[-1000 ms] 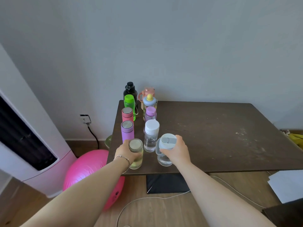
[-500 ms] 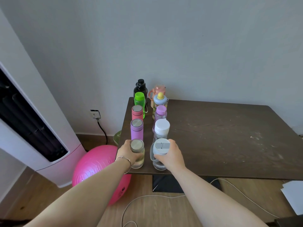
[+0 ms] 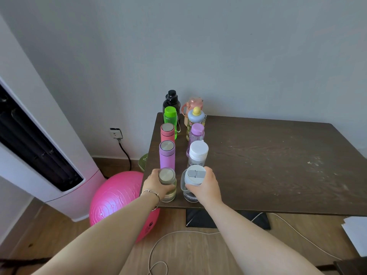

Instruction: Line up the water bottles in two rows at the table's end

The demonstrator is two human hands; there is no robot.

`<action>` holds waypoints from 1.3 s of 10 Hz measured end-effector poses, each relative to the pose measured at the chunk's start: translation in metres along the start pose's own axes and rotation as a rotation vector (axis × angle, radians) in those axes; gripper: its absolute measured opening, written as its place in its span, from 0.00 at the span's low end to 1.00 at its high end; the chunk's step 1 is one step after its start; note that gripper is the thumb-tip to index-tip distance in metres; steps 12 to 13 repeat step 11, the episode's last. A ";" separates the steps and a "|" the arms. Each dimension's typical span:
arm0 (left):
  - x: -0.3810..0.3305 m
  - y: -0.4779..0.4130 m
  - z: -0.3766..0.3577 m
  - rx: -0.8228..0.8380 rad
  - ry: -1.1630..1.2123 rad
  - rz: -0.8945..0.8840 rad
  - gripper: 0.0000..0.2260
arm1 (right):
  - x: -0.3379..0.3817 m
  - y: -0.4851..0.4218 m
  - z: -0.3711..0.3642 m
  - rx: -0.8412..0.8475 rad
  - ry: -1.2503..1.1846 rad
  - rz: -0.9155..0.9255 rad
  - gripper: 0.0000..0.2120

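Two rows of water bottles stand along the left end of the dark wooden table (image 3: 268, 165). The left row runs from a black bottle (image 3: 171, 102) at the back through a green bottle (image 3: 170, 118), a red bottle (image 3: 167, 132) and a purple bottle (image 3: 167, 155) to a clear bottle with a steel lid (image 3: 167, 183) at the front edge. My left hand (image 3: 155, 185) grips that clear bottle. The right row holds a pink jug (image 3: 193, 103), a blue-capped bottle (image 3: 195, 121), a lilac bottle (image 3: 196, 133), a white-capped bottle (image 3: 197, 153) and a grey-lidded bottle (image 3: 192, 181). My right hand (image 3: 206, 186) grips the grey-lidded bottle.
A pink exercise ball (image 3: 117, 203) lies on the floor left of the table. A tall white air conditioner (image 3: 39, 145) stands further left. A wall socket with a black cable (image 3: 116, 133) is behind. A white cord (image 3: 178, 233) runs over the floor, and papers (image 3: 355, 235) lie at the right.
The grey-lidded bottle in my right hand has shifted left, closer behind the white-capped bottle's line. My head has turned left and the view sits closer. My left hand keeps its hold.
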State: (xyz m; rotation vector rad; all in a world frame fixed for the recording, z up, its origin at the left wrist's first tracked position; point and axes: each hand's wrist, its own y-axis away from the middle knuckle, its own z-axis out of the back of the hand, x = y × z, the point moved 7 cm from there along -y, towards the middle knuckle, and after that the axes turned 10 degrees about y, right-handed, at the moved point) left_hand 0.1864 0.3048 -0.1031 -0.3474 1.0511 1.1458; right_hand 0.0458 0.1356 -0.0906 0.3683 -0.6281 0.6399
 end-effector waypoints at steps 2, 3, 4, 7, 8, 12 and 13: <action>-0.001 -0.002 -0.001 0.000 -0.010 -0.005 0.31 | -0.003 -0.003 -0.001 0.042 0.015 0.024 0.41; -0.004 -0.003 -0.003 0.013 -0.011 -0.004 0.32 | -0.007 -0.002 -0.002 0.063 0.027 0.046 0.41; -0.007 -0.004 -0.004 0.053 -0.021 0.016 0.34 | -0.009 -0.002 -0.003 0.073 0.022 0.053 0.42; -0.019 0.000 -0.005 0.093 -0.143 0.047 0.36 | -0.007 -0.006 -0.004 0.119 0.064 0.054 0.43; -0.028 0.003 -0.005 0.079 -0.213 0.027 0.36 | -0.005 -0.008 0.004 0.143 0.055 0.078 0.37; -0.090 0.015 -0.005 0.060 -0.562 -0.266 0.33 | 0.008 -0.010 0.068 -0.013 0.370 0.120 0.38; -0.090 0.015 -0.005 0.060 -0.562 -0.266 0.33 | 0.008 -0.010 0.068 -0.013 0.370 0.120 0.38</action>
